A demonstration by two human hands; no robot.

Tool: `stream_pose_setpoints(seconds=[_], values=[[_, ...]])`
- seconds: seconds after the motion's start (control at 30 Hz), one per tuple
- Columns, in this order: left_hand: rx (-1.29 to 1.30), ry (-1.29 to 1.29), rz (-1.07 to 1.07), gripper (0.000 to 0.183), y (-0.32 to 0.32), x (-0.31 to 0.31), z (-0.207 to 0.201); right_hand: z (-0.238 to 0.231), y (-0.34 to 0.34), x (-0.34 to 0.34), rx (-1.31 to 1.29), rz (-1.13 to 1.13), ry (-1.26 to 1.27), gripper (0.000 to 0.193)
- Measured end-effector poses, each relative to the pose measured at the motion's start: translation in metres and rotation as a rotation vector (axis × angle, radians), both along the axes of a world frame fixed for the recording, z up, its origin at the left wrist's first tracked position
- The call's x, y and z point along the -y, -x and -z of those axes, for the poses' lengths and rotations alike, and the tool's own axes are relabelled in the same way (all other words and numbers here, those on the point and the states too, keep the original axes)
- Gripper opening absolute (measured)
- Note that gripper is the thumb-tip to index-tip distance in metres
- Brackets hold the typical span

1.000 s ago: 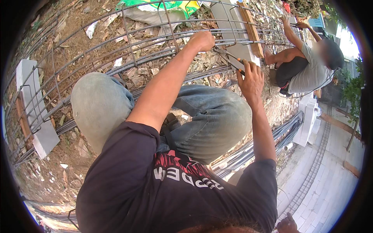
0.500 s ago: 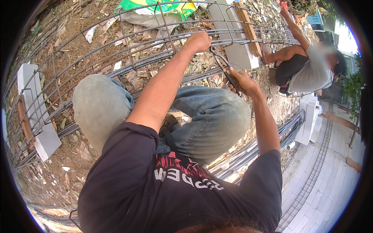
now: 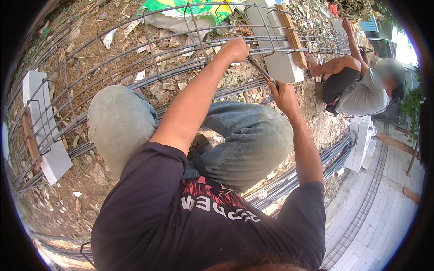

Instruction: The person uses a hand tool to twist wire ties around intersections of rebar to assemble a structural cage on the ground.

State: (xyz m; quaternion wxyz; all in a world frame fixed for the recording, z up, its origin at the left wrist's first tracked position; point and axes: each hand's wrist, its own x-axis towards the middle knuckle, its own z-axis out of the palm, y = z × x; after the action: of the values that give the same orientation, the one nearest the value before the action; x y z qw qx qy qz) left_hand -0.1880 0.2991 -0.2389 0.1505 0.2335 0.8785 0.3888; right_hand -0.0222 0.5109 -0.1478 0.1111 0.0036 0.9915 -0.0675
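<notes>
A rebar cage [image 3: 181, 58] of long bars and bent stirrups runs across in front of me. My left hand [image 3: 236, 50] is closed at its near bars, knuckles up; what its fingers grip is hidden. In my right hand [image 3: 285, 97] is a pair of pincers [image 3: 261, 70], with the fingers wrapped round the handles. The pincers point up and left, their jaws close beside my left hand at the bars. The handles now lie close together.
Two pale blocks, one on the left [image 3: 43, 126] and one ahead [image 3: 282, 61], lie beneath the cage with wooden strips [image 3: 291, 38]. Another person [image 3: 361, 88] crouches at the right by the cage. Bundled bars [image 3: 312, 165] lie at my right; a green-yellow sack [image 3: 190, 13] lies beyond.
The pincers' handles have come together in my right hand, which has turned slightly. My left hand stays at the bars. The other person's arm and head have shifted.
</notes>
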Motion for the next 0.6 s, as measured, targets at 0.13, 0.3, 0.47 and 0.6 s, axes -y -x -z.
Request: stream_pose_setpoints(seconds=[0.13, 0.3, 0.47, 0.6], values=[[0.022, -0.028, -0.012, 0.048, 0.001, 0.0, 0.004, 0.018, -0.001, -0.008, 0.637, 0.763, 1.122, 0.054], [0.023, -0.1, -0.114, 0.049, -0.005, -0.001, 0.005, 0.041, -0.038, 0.005, 0.478, 0.552, 1.136, 0.054], [-0.021, -0.239, -0.418, 0.045, -0.039, 0.006, -0.026, 0.057, -0.074, 0.012, 0.241, 0.549, 1.039, 0.045], [-0.023, -0.397, -0.431, 0.044, -0.074, 0.002, -0.084, 0.056, -0.034, 0.015, -0.088, 0.452, 0.861, 0.038]])
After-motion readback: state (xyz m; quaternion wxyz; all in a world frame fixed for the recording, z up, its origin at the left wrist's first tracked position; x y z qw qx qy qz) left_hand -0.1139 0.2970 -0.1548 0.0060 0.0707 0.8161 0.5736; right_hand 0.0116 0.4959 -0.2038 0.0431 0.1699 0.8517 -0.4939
